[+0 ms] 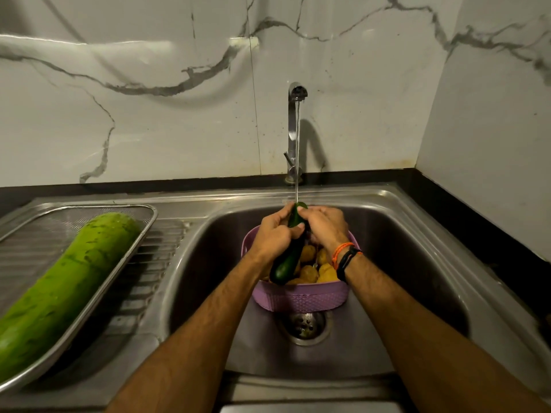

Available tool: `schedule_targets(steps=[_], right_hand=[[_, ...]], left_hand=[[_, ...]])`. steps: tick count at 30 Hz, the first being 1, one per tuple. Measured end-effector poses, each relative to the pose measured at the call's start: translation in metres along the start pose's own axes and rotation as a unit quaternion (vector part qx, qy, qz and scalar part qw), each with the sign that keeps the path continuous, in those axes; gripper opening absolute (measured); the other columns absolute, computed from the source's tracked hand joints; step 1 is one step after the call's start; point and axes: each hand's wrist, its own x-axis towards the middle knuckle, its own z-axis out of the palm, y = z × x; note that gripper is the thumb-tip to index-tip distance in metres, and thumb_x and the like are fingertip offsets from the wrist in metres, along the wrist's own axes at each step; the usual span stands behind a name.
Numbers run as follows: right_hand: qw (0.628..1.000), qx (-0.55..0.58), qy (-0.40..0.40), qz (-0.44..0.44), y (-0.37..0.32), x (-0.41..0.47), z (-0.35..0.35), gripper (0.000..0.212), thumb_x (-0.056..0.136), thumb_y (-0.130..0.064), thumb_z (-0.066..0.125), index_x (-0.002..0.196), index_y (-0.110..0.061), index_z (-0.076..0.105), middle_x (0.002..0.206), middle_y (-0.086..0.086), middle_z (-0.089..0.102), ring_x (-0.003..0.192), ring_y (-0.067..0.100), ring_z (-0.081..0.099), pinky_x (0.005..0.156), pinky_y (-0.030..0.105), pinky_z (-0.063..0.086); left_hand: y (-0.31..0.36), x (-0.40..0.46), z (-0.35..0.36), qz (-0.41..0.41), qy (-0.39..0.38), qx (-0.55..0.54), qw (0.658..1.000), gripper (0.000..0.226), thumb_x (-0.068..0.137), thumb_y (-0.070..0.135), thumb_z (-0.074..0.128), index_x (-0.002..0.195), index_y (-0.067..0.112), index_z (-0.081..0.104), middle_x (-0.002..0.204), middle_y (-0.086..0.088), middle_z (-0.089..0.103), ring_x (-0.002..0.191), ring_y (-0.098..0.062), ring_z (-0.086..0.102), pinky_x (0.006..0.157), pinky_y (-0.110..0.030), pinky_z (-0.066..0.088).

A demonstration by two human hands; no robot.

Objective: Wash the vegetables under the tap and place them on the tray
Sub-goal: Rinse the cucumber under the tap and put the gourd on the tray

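A dark green cucumber (288, 257) is held upright-tilted under the running tap (295, 129); the water stream hits its top end. My left hand (275, 232) grips its upper part and my right hand (325, 226) wraps around it beside the left. Below them a purple basket (301, 299) stands in the sink (402, 263) with several yellowish potatoes (310, 272) inside. A large light green bottle gourd (65, 281) lies in the steel mesh tray (140, 242) on the left drainboard.
The drain (304, 326) sits just in front of the basket. A marble-patterned wall stands behind the tap and on the right. A dark counter strip (477, 248) runs along the sink's right side.
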Motion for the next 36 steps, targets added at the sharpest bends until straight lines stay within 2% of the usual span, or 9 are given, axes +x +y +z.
schedule_targets(steps=[3, 6, 9, 14, 18, 23, 27, 32, 36], right_hand=[[0.998, 0.035, -0.030, 0.051, 0.001, 0.002, -0.002, 0.013, 0.081, -0.023, 0.078, 0.090, -0.014, 0.074, 0.084, 0.005, 0.074, 0.078, 0.016, 0.071, 0.065, 0.032, 0.061], [0.992, 0.051, -0.065, 0.093, 0.003, 0.003, -0.001, 0.023, 0.077, -0.023, 0.082, 0.093, -0.009, 0.073, 0.081, 0.007, 0.072, 0.062, 0.012, 0.062, 0.044, 0.020, 0.048], [0.989, 0.076, -0.076, 0.102, 0.007, 0.007, 0.001, 0.025, 0.076, -0.020, 0.083, 0.094, -0.007, 0.073, 0.085, 0.009, 0.074, 0.060, 0.012, 0.065, 0.048, 0.022, 0.051], [0.981, 0.119, -0.106, 0.113, 0.008, 0.009, 0.010, 0.020, 0.081, -0.015, 0.079, 0.098, -0.007, 0.072, 0.083, 0.008, 0.073, 0.066, 0.013, 0.069, 0.056, 0.029, 0.055], [0.978, 0.153, -0.086, 0.111, 0.012, 0.012, 0.014, 0.020, 0.082, -0.013, 0.077, 0.098, -0.008, 0.067, 0.096, 0.016, 0.073, 0.083, 0.023, 0.073, 0.058, 0.029, 0.056], [0.967, 0.226, -0.042, 0.107, 0.011, 0.012, 0.010, 0.013, 0.085, -0.003, 0.072, 0.093, 0.000, 0.063, 0.094, 0.018, 0.069, 0.071, 0.021, 0.070, 0.056, 0.028, 0.057], [0.951, 0.288, -0.005, 0.117, 0.007, 0.014, 0.007, 0.009, 0.087, -0.001, 0.070, 0.090, 0.001, 0.062, 0.093, 0.021, 0.069, 0.089, 0.035, 0.072, 0.083, 0.046, 0.058], [0.928, 0.348, 0.057, 0.117, -0.001, 0.014, -0.005, 0.011, 0.086, 0.000, 0.070, 0.090, 0.004, 0.061, 0.081, 0.016, 0.064, 0.076, 0.026, 0.064, 0.078, 0.041, 0.057], [0.914, 0.373, 0.101, 0.120, -0.006, 0.015, -0.017, 0.012, 0.087, -0.001, 0.069, 0.090, 0.007, 0.061, 0.081, 0.017, 0.062, 0.080, 0.029, 0.064, 0.080, 0.040, 0.057]], left_hand=[[0.000, 0.000, -0.001, 0.006, -0.014, 0.031, 0.999, 0.065, 0.094, -0.012, 0.049, 0.152, 0.013, 0.033, 0.138, -0.005, 0.057, 0.122, -0.017, 0.057, 0.105, -0.035, 0.048], [0.000, 0.000, -0.005, 0.013, -0.017, 0.045, 0.999, 0.067, 0.094, -0.013, 0.048, 0.153, 0.012, 0.029, 0.144, -0.006, 0.053, 0.126, -0.017, 0.055, 0.102, -0.029, 0.049], [0.000, 0.002, -0.012, 0.011, -0.018, 0.067, 0.998, 0.071, 0.093, -0.012, 0.052, 0.154, 0.013, 0.026, 0.147, -0.003, 0.050, 0.124, -0.011, 0.052, 0.097, -0.024, 0.050], [-0.003, 0.013, -0.029, -0.017, 0.017, 0.150, 0.988, 0.083, 0.085, 0.005, 0.072, 0.155, 0.011, 0.026, 0.147, -0.005, 0.051, 0.133, -0.020, 0.050, 0.112, -0.044, 0.042], [0.001, 0.012, -0.049, -0.080, 0.004, 0.221, 0.972, 0.071, 0.077, 0.007, 0.081, 0.140, 0.009, 0.050, 0.130, -0.008, 0.064, 0.118, -0.020, 0.060, 0.104, -0.038, 0.049], [-0.002, 0.013, -0.067, -0.121, -0.002, 0.286, 0.951, 0.051, 0.069, 0.013, 0.087, 0.117, 0.013, 0.069, 0.108, -0.007, 0.072, 0.100, -0.020, 0.069, 0.092, -0.039, 0.057], [-0.005, 0.012, -0.068, -0.100, 0.070, 0.168, 0.978, 0.035, 0.074, 0.002, 0.082, 0.106, 0.009, 0.070, 0.104, -0.013, 0.072, 0.094, -0.024, 0.072, 0.075, -0.033, 0.061], [-0.005, 0.013, -0.057, -0.076, 0.098, -0.073, 0.990, 0.029, 0.080, -0.015, 0.066, 0.105, 0.000, 0.068, 0.108, -0.021, 0.071, 0.098, -0.028, 0.071, 0.083, -0.034, 0.059], [-0.005, 0.016, -0.039, -0.086, 0.086, -0.163, 0.979, 0.038, 0.086, -0.020, 0.051, 0.118, -0.004, 0.064, 0.113, -0.020, 0.069, 0.109, -0.028, 0.067, 0.095, -0.038, 0.055]])
